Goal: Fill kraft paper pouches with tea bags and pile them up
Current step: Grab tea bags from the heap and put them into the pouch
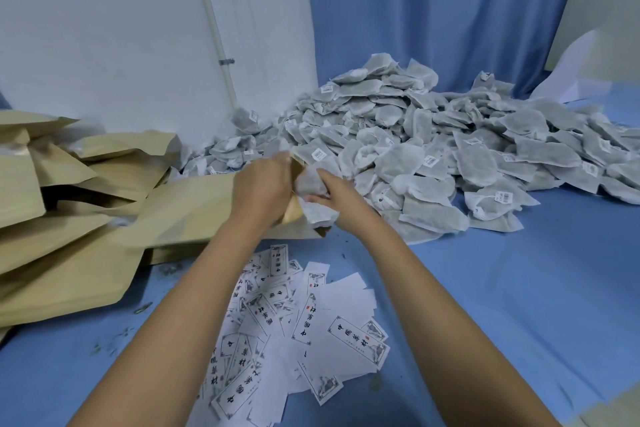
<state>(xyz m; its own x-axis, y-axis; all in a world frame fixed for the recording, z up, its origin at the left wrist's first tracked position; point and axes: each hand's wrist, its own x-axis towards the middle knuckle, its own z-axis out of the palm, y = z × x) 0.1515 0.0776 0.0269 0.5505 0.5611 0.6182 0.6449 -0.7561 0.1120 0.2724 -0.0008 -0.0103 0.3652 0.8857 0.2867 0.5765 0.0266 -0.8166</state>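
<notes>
A kraft paper pouch (pixel 194 211) lies flat on the blue cloth with its mouth toward the right. My left hand (pixel 261 189) grips the pouch's open mouth and holds it apart. My right hand (pixel 334 192) is shut on grey tea bags (pixel 311 184) and presses them into that mouth; another tea bag (pixel 320 213) sticks out at the opening. A large heap of grey tea bags (pixel 433 146) with small white tags lies just beyond and to the right of my hands.
A pile of kraft pouches (pixel 59 211) lies overlapping at the left. Several white printed labels (pixel 298 329) lie scattered between my forearms. The blue cloth (pixel 519 288) covers the surface. A white wall with a pipe (pixel 214 28) and a blue curtain (pixel 433 10) stand behind.
</notes>
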